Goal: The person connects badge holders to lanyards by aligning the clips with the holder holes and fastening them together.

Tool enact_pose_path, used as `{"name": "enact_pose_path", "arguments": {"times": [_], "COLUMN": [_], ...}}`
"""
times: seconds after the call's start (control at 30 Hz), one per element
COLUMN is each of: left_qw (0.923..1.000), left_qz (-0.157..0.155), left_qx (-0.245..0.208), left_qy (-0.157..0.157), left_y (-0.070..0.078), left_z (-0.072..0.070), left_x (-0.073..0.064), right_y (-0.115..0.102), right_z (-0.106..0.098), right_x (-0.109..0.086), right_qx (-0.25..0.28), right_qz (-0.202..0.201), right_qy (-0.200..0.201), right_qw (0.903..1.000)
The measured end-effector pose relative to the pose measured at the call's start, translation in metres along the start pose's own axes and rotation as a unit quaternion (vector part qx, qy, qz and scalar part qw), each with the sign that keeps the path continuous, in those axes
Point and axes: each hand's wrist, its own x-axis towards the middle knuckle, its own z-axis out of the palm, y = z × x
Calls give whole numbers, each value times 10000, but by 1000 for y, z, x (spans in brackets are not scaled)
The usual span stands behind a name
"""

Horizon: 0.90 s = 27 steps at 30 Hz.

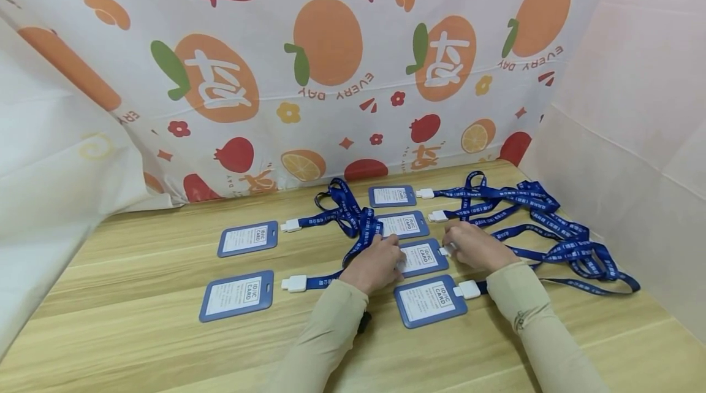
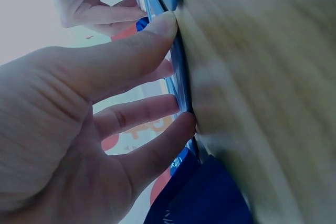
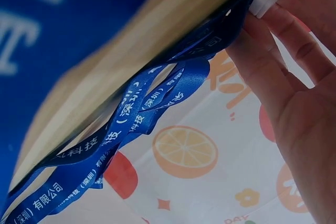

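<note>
Card holder, blue-rimmed, lies on the wooden table between the person's two hands. From where I stand, the left hand sits at its nine o'clock side, thumb and fingers pinching its edges; that end of the holder is hidden behind them. At its three o'clock the right hand pinches a white clip — mostly covered by the fingers, so I can't tell whether it is hooked into the slot. The left wrist camera sees the holder almost edge-on, leaving its print unreadable.

Toward twelve o'clock are a second holder, its near-left corner lost behind the left hand, and a farther holder in full view. At six o'clock lies a nearer holder, whose blue strap runs out of sight beneath the right sleeve. Off at three o'clock the blue lanyards overlap too much to trace singly; in the right wrist view, one band blurs across the upper left, cut off by the frame.
</note>
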Motion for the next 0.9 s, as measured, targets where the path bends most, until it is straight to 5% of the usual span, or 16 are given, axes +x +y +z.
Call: {"name": "enact_pose_path", "arguments": {"times": [0.9], "left_qw": [10000], "left_qz": [-90], "left_qx": [-38], "left_qy": [-20], "left_y": [1], "left_z": [0], "left_x": [0], "right_y": [-4], "right_z": [-1], "right_x": [0], "right_qx": [-153], "right_qz": [-31], "right_qy": [66], "right_qw": [9999]}}
